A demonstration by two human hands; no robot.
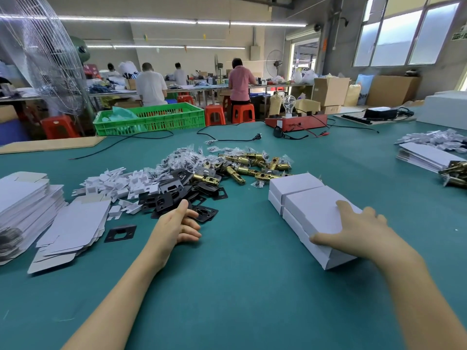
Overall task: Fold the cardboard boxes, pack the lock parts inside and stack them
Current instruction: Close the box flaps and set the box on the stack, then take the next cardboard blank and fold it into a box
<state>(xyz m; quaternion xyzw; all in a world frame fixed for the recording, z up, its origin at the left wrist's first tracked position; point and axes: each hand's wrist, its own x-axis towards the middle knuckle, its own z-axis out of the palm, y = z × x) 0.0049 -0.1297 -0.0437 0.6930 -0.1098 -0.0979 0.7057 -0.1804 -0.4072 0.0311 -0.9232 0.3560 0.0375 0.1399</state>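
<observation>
The right hand (358, 233) lay spread, fingers straight, flat on the top of the nearest closed white box (318, 215), thumb over its near left edge; this box sat on another, and a second pair of stacked boxes (293, 184) stood touching behind them. The left hand (180, 223) rested on the green table (240, 274) with fingers loosely curled, holding nothing, its thumb touching a black strike plate (161, 202) at the near edge of the pile. One strike plate (120, 232) lay apart, beside the flat box blanks (73, 228). Farther left stood a taller stack of blanks (25, 198). Beyond lay white card inserts (118, 183), bagged screws (182, 157) and brass latches (247, 165). A green crate (151, 117) stood at the far edge.
</observation>
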